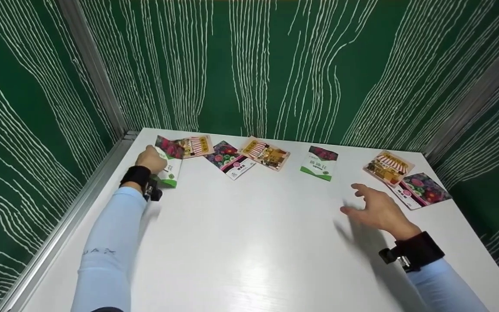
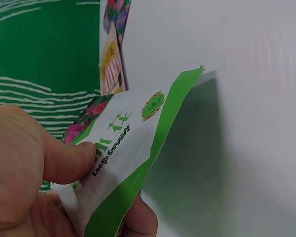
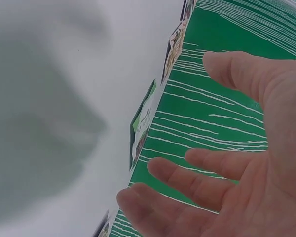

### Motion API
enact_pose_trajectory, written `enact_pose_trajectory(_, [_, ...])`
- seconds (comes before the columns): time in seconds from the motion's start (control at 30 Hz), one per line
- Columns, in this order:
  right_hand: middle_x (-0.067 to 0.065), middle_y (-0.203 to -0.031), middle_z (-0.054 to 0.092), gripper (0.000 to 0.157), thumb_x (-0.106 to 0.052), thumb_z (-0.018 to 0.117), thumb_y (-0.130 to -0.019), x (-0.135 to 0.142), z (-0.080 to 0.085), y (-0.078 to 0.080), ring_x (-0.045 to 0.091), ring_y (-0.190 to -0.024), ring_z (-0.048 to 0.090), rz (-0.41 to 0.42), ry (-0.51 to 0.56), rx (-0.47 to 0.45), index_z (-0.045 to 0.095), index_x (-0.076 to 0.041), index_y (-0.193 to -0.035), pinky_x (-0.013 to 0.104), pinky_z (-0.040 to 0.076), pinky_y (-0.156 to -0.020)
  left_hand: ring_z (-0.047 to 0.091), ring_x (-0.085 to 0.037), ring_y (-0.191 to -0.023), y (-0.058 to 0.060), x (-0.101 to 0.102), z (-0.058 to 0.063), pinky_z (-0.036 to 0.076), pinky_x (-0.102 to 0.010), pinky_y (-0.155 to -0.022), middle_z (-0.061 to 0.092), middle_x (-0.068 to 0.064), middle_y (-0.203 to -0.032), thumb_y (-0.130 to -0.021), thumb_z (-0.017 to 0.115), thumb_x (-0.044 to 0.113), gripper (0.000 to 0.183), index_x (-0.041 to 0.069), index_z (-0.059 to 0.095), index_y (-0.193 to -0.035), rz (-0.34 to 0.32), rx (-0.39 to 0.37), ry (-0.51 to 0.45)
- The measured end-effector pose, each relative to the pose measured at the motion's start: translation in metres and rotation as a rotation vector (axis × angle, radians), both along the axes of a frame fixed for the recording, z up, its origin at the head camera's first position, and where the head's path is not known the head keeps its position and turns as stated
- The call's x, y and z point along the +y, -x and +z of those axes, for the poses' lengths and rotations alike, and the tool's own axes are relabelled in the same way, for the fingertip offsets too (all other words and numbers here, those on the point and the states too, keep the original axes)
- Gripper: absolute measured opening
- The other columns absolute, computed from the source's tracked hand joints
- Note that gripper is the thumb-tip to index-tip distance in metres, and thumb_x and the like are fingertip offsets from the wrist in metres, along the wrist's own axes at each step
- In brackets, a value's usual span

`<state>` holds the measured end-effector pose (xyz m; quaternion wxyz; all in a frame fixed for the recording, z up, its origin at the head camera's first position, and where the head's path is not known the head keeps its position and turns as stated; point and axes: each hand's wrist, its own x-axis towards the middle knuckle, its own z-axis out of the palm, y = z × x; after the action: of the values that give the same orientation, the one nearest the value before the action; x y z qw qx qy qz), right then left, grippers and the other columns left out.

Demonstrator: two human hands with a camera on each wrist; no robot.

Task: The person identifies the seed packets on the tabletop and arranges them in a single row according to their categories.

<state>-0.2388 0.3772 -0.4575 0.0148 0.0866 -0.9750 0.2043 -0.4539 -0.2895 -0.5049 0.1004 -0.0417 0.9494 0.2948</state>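
Observation:
My left hand (image 1: 152, 159) pinches a green-and-white flower seed packet (image 2: 133, 128) at the table's far left, thumb on its printed face and fingers beneath. The packet is tilted and casts a shadow on the table; pink flowers show at its top end. My right hand (image 1: 379, 210) hovers over the right side of the table, fingers spread and holding nothing. A second green-and-white packet (image 1: 319, 163) lies flat to its upper left. Just beyond the right hand, an orange packet with a striped awning (image 1: 389, 167) overlaps a purple-flower packet (image 1: 421, 190).
Along the back edge of the white table (image 1: 241, 242) lie another orange awning packet (image 1: 198, 146), a purple-flower packet (image 1: 231, 159) and a third orange packet (image 1: 265, 153). Green walls with white wavy lines (image 1: 249, 65) enclose the back and sides. A metal rail (image 1: 65, 229) borders the left edge.

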Motion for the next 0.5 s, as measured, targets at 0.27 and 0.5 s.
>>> enact_pose_trajectory(0.27, [0.033,-0.146,0.070,0.080,-0.047,0.081,-0.100,0.002,-0.001,0.000,0.056,-0.124,0.072,-0.014,-0.012,-0.008,0.058,0.005,-0.156,0.067,0.059,-0.099,0.057,-0.043,-0.114,-0.072,-0.002,0.056,0.052,-0.052,-0.102,0.054,-0.043,-0.150,-0.100,0.053,0.015,0.079,-0.022,0.024,-0.163,-0.009,0.023,0.010])
enact_pose_trajectory(0.5, [0.032,-0.150,0.069,0.080,-0.049,0.079,-0.101,0.004,-0.002,0.002,0.056,-0.125,0.071,-0.013,-0.015,-0.024,0.058,0.005,-0.156,0.068,0.058,-0.100,0.035,-0.060,-0.159,-0.112,-0.003,0.074,0.033,-0.066,-0.135,0.021,-0.051,-0.172,-0.101,0.051,0.011,0.089,-0.024,0.004,-0.167,-0.009,-0.013,-0.036])
